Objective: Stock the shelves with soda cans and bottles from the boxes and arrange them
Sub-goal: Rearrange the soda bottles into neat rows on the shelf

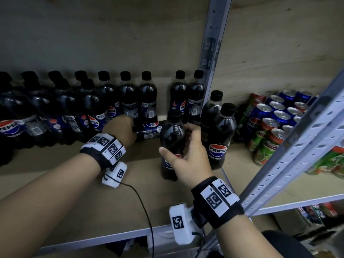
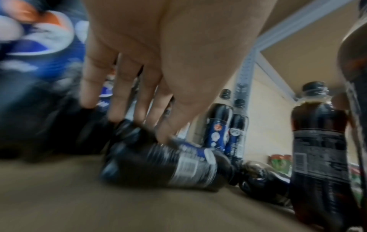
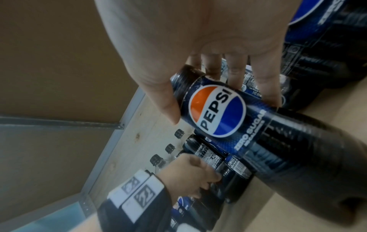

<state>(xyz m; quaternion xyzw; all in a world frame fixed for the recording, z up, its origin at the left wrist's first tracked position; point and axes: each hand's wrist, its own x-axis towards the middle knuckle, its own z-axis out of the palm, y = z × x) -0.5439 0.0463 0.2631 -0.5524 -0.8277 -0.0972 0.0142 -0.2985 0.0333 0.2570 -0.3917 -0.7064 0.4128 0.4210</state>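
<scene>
On the wooden shelf (image 1: pixel 83 198) a Pepsi bottle (image 1: pixel 149 130) lies on its side, cap to the right. My left hand (image 1: pixel 133 127) reaches to its base end. In the left wrist view my left hand (image 2: pixel 139 127) curls fingers and thumb over this lying bottle (image 2: pixel 168 168). An upright Pepsi Zero bottle (image 1: pixel 171 127) stands just right of it, and my right hand (image 1: pixel 176 140) grips it, thumb on the label, fingers round the back. The right wrist view shows my right hand (image 3: pixel 218 108) on that bottle (image 3: pixel 278 149).
Several Pepsi bottles (image 1: pixel 74 108) line the back of the shelf to the left. Two more bottles (image 1: pixel 219 131) stand to the right by the grey metal upright (image 1: pixel 210 43). Pepsi and Milo cans (image 1: pixel 275 123) fill the neighbouring bay behind a slanted metal rail (image 1: pixel 297 146).
</scene>
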